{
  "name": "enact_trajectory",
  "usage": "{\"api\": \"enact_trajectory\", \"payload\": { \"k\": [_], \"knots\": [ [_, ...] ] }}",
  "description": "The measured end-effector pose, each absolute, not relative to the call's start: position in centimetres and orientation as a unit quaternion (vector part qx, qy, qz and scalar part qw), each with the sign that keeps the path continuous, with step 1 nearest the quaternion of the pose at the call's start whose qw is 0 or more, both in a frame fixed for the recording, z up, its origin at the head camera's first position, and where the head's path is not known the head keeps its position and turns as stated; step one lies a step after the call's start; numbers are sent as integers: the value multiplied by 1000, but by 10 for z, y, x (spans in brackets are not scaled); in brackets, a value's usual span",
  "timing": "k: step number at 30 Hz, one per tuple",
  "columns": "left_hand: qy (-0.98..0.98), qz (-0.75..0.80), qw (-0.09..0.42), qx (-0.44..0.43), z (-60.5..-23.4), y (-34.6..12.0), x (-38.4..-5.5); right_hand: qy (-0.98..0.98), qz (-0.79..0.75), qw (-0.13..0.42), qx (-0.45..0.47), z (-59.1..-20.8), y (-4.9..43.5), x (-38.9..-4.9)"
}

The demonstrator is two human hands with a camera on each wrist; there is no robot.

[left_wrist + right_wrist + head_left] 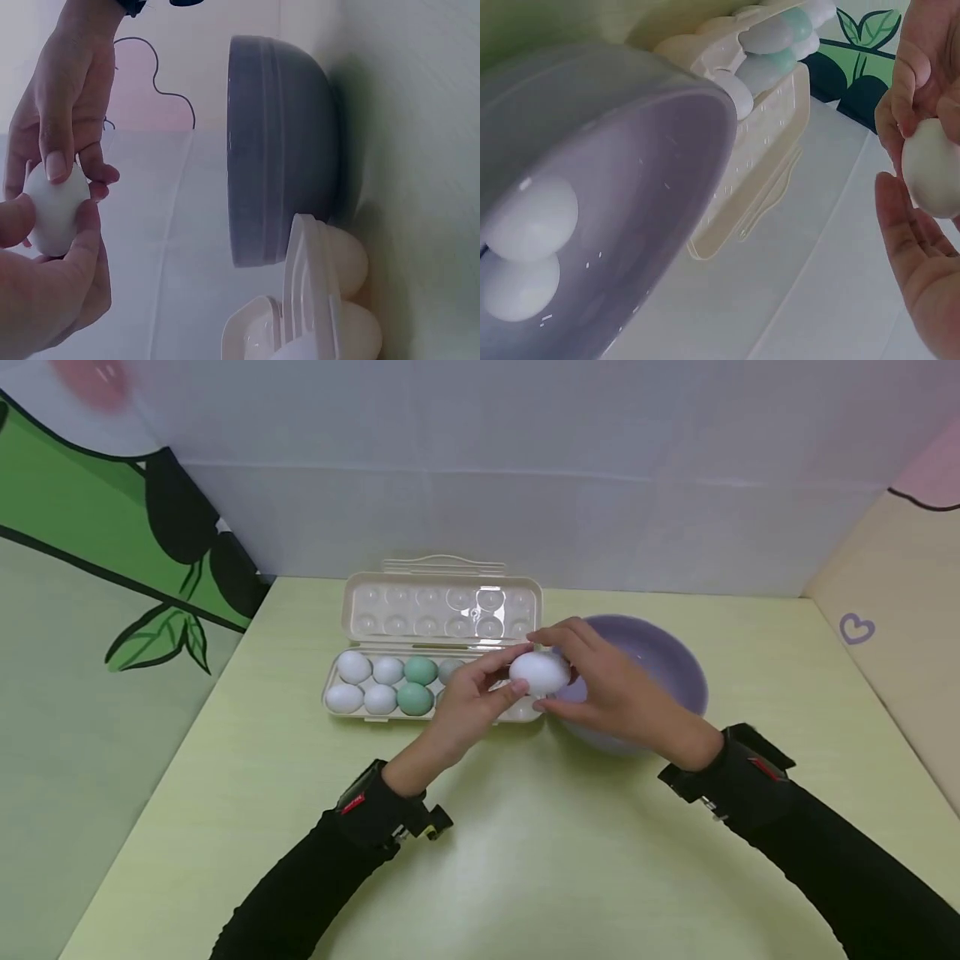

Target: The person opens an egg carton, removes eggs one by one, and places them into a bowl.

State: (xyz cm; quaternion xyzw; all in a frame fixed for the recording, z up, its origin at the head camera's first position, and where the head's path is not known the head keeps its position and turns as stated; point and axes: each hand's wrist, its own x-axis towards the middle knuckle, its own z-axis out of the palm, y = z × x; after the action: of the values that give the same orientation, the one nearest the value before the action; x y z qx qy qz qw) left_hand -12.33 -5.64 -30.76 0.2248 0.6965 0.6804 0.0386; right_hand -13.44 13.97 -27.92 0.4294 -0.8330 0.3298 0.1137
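A white egg [542,672] is held up between both hands, over the right end of an egg carton. My left hand [467,700] grips its left side, thumb at the front. On the other side my right hand [617,687] pinches it, with the thumb [56,154] pressed on the shell in the left wrist view. The open carton [350,610] has its lid tipped back. White eggs [354,667] and green eggs [415,699] sit in its cups; the left hand hides part of the rows.
Behind the right hand stands a purple bowl [684,672], close to the carton's right end. White eggs [532,217] lie inside it in the right wrist view. A pale yellow table [540,843] carries everything, with a grey-white backdrop [487,518] along its far edge.
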Motion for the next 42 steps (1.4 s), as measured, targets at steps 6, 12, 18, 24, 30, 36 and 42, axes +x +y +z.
{"api": "enact_trajectory", "payload": {
  "k": [6,12,18,24,30,36,42],
  "knots": [
    [702,674,59,221,-310,-55,-122,-832,322,128,434,-284,139,-133],
    [718,651,68,236,-312,-57,-127,-836,302,116,443,-281,145,-136],
    [745,618,26,249,-316,-69,-138,-853,274,133,425,-262,164,-151],
    [753,619,24,220,-326,-91,-142,-880,228,149,389,-249,187,-175],
    [763,617,49,186,-329,-104,-138,-907,195,22,373,-258,200,-200],
    [764,618,49,178,-315,-107,-128,-911,181,-65,364,-285,199,-223],
    [765,620,43,171,-316,-109,-127,-917,144,-97,360,-307,192,-235]
  ]
}}
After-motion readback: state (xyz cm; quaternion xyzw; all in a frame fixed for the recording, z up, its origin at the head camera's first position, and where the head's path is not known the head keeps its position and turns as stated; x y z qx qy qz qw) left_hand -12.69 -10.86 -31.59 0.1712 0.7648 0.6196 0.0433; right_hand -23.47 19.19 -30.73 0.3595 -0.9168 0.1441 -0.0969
